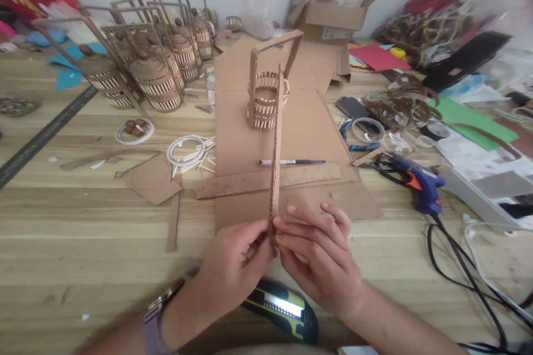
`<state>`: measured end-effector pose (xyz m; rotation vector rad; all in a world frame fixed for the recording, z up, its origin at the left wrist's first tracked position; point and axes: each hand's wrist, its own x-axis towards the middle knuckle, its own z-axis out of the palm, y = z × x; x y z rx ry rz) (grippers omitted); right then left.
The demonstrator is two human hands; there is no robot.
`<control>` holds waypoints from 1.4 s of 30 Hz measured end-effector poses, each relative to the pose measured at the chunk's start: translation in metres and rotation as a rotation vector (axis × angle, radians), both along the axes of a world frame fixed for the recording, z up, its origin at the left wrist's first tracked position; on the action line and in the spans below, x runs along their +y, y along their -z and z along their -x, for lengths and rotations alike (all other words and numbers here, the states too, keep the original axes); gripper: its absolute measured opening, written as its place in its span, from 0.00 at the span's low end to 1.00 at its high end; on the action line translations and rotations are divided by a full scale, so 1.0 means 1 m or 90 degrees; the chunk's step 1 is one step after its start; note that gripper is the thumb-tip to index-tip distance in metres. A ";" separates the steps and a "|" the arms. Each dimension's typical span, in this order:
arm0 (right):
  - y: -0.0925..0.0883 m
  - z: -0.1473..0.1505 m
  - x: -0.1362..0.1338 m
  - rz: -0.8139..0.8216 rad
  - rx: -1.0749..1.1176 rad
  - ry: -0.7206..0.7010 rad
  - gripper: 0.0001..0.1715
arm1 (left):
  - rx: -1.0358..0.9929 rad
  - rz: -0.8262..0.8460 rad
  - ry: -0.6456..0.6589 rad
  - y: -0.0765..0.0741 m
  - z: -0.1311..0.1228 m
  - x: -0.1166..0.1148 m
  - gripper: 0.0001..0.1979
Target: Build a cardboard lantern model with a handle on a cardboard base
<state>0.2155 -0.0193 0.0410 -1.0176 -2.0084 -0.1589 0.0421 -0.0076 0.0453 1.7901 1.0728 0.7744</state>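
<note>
A long, narrow cardboard strip point(276, 155) stands on edge in front of me, pointing away. Its near end is pinched by my left hand point(237, 260), thumb against fingers. My right hand point(318, 258) grips that same end from the other side, its outer fingers raised. Past the strip stands a small basket point(264, 108) of light sticks and cardboard bands with a tall cardboard handle point(253, 83); the strip partly covers it. A flat cardboard piece point(233, 182) and a pen point(300, 162) lie crosswise beneath the strip on a cardboard sheet point(308, 122).
Several finished lidded baskets point(156, 86) crowd the back left. At right are a blue glue gun point(420, 180) with its cable, a phone point(353, 110) and curled cardboard strips point(400, 105). A yellow-black utility knife point(283, 310) lies near me. Tape rings point(186, 150) and sticks are at left.
</note>
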 end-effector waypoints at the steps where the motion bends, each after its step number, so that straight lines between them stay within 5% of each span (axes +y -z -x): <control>1: 0.000 0.000 0.000 -0.003 -0.006 -0.003 0.09 | -0.011 0.014 -0.001 0.000 0.000 -0.001 0.11; 18: -0.001 0.003 0.002 0.052 0.094 -0.020 0.11 | -0.030 0.074 -0.003 0.003 0.000 -0.001 0.13; 30: 0.003 0.003 0.002 0.051 0.095 -0.029 0.12 | -0.341 0.463 0.024 -0.004 -0.001 0.013 0.09; 42: 0.004 0.006 0.000 0.085 0.110 -0.043 0.11 | -0.267 0.409 -0.001 -0.003 -0.003 0.011 0.08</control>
